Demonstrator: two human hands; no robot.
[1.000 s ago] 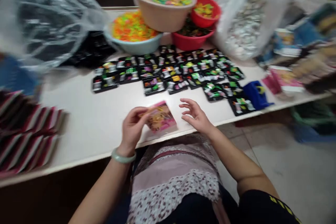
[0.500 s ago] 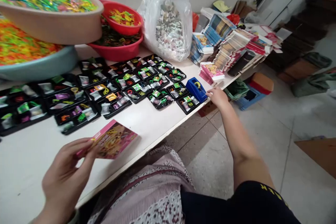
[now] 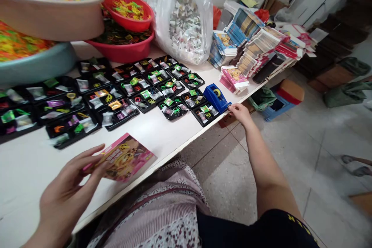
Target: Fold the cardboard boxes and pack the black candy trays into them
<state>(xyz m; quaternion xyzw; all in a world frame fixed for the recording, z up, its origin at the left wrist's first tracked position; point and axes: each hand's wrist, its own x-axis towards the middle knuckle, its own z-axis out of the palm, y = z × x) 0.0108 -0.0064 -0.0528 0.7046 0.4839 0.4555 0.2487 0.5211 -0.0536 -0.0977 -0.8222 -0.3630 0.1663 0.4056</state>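
A flat pink printed box (image 3: 126, 159) is pinched by its left end between the thumb and fingers of my left hand (image 3: 71, 186), over the front of the table. My right hand (image 3: 240, 113) is stretched out to the blue tape dispenser (image 3: 216, 99) at the table's front edge. Its thumb and fingertips are pinched together at the dispenser's cutting end, on the tape; the clear strip itself is hard to see. Beside the dispenser and to its left lie several black compartment trays (image 3: 205, 115) filled with small colourful packets.
Basins of colourful pieces (image 3: 52, 15), red bowls (image 3: 124, 46) and a clear bag of white packets (image 3: 186, 27) line the back. Stacked pink boxes (image 3: 234, 77) and more cartons stand right. A stool (image 3: 286, 97) is below the white table's edge (image 3: 162, 159). Someone's feet (image 3: 354, 164) show far right.
My right hand stays at the dispenser's cutting end, its fingers a little lower. The pink box in my left hand has shifted slightly down. The view has turned slightly; someone's feet have appeared at right.
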